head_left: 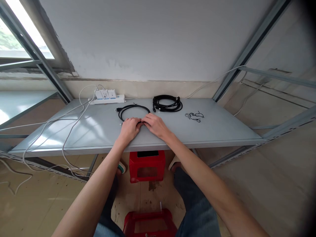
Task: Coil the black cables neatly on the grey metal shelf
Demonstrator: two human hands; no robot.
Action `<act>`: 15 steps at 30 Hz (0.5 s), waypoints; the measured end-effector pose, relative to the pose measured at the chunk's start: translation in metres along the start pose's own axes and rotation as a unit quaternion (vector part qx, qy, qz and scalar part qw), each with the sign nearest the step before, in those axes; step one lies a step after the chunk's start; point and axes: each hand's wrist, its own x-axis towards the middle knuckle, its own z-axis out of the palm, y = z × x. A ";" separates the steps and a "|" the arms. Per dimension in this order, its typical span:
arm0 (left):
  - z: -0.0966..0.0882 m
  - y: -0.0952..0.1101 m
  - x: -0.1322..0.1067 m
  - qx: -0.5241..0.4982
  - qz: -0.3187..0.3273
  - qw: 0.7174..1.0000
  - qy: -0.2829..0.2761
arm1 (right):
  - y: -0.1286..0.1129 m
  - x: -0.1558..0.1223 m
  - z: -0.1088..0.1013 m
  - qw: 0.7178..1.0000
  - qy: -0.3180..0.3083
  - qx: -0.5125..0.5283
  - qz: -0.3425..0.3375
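Note:
A black cable lies in a loose loop on the grey shelf, its plug end pointing left. At the near side of that loop, my left hand has its fingers closed on the cable. Just right of it, my right hand pinches the same stretch, fingertips almost touching those of the left. What exactly sits between the fingertips is partly hidden. Behind my right hand rests a thicker coil of black cable. Farther right lies a small tangle of thin black ties.
A white power strip with plugged-in white adapters stands at the back left. White cords trail across the shelf's left side and over its front edge. Metal uprights flank the shelf. Below is a red stool with a dark flat object on it.

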 end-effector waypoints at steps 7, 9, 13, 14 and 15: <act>-0.002 0.002 -0.001 0.001 0.003 1.000 -0.002 | -0.003 0.000 -0.001 1.000 -0.001 -0.025 0.015; -0.002 0.002 0.000 0.004 0.003 1.000 -0.004 | -0.005 0.001 -0.002 0.999 -0.003 -0.035 0.019; 0.001 0.002 0.000 0.010 0.007 1.000 0.001 | -0.006 0.003 -0.002 0.999 -0.003 -0.039 0.026; 0.001 0.002 0.000 0.011 0.009 1.000 0.004 | -0.007 0.003 -0.002 0.999 -0.002 -0.040 0.027; 0.001 0.002 0.000 0.011 0.012 1.000 0.006 | -0.007 0.003 -0.002 0.999 0.000 -0.041 0.028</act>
